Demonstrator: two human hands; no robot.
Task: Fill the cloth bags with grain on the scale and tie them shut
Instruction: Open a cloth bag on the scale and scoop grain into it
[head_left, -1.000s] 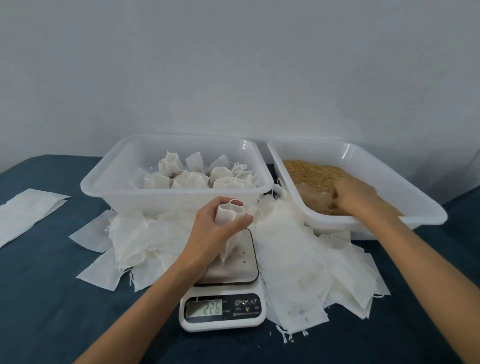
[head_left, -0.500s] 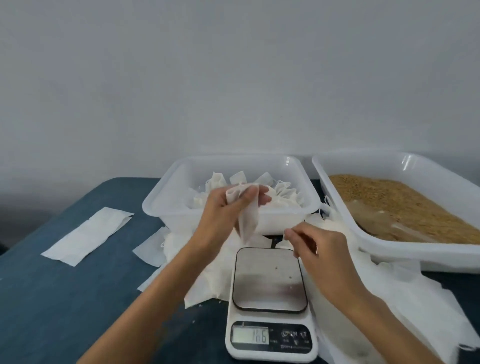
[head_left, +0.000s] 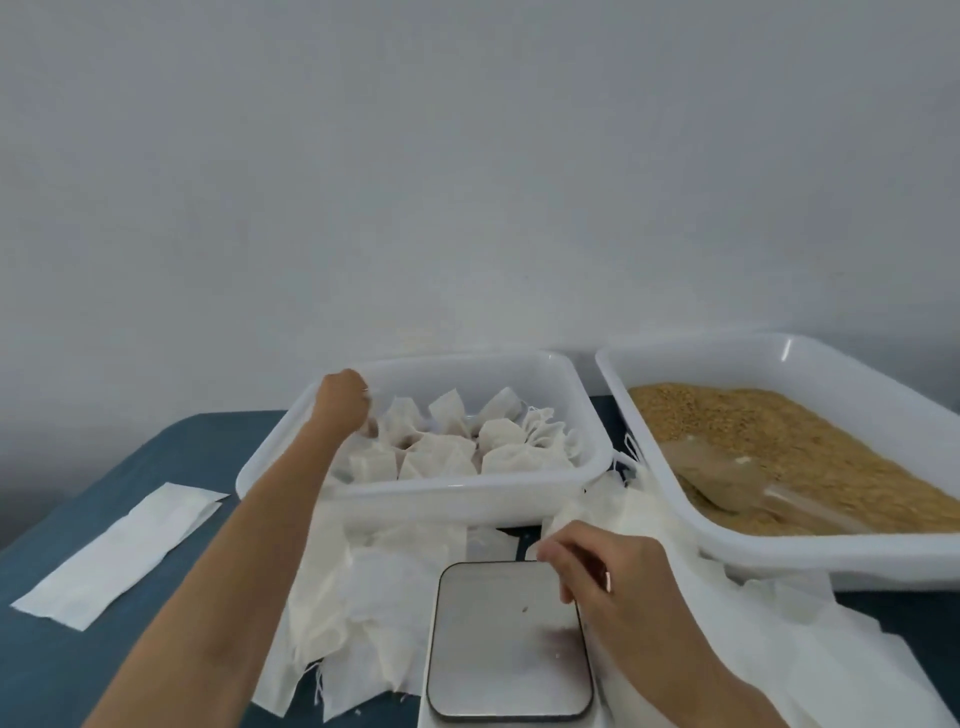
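Reaching left hand (head_left: 340, 400) now into bag tray (head_left: 467, 499); scale (head_left: 511, 639) bare.

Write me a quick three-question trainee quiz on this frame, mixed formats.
1. True or false: a cloth bag sits on the scale platform.
2. Which tub is the left hand reaching into? A) the grain tub B) the tub of filled bags
3. Fill in: the scoop lies in the ____.

Key
1. False; only a few stray grains lie on it.
2. B
3. grain; the right hand hovers over the scale's far right corner.
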